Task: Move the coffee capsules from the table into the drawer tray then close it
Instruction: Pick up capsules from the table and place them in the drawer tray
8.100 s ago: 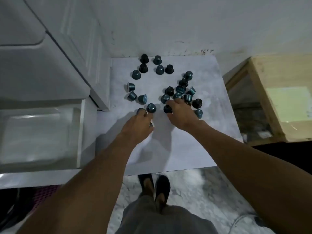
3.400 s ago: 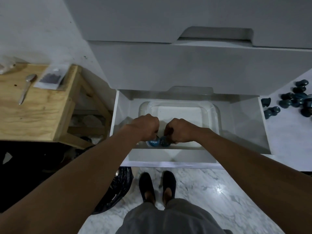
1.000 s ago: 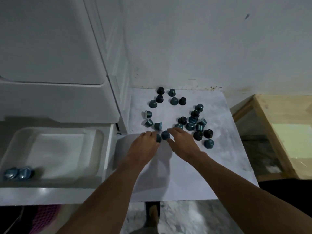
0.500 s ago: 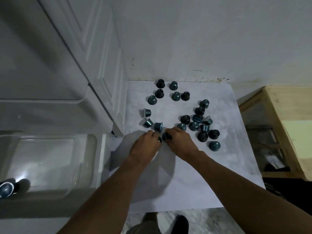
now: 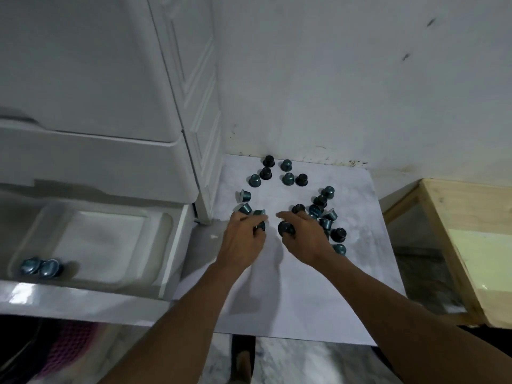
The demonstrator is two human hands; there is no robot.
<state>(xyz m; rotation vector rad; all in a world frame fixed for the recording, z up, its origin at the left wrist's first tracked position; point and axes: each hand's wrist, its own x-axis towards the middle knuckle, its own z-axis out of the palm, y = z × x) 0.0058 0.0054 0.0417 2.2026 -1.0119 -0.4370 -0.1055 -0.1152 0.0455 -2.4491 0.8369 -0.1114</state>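
Observation:
Several dark and teal coffee capsules lie scattered on the white table. My left hand pinches a teal capsule just above the table. Beside it, my right hand grips a dark capsule. At the left the white drawer stands open with a clear tray inside. Two teal capsules lie in the tray's near left corner.
A white drawer cabinet rises at the left against the table. A white wall backs the table. At the right stands a wooden table. Marble floor and my feet show below.
Each hand has closed on a capsule and lifted it slightly off the table. The view has swung left, so the open drawer and its two capsules show more fully.

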